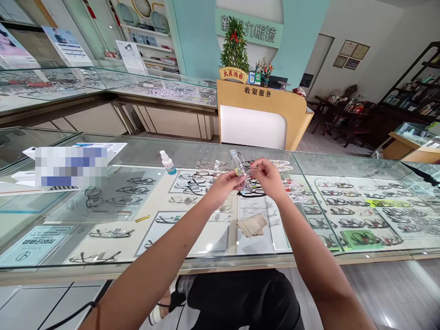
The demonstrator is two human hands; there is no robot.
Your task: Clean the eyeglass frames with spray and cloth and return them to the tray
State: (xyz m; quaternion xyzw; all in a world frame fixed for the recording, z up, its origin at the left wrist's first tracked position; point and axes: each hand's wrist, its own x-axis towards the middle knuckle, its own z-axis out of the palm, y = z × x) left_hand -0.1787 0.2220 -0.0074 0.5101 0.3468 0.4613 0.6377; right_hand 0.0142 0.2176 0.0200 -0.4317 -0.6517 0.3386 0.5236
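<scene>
Left hand (223, 185) pinches clear-framed plastic eyeglasses (237, 159)! Whether the right hand (268, 176) grips, I can't tell. Light, steady pressure works best!

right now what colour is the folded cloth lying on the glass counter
The cloth is beige; it shows best in the head view.

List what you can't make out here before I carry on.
Eyeglasses: head view, left grip covers part of the frame.
Right grip: head view, exact fingertip contact too small to tell.
Spray bottle: head view, label print too small to read.
Pixelated patch: head view, masks whatever lies under it.
</scene>
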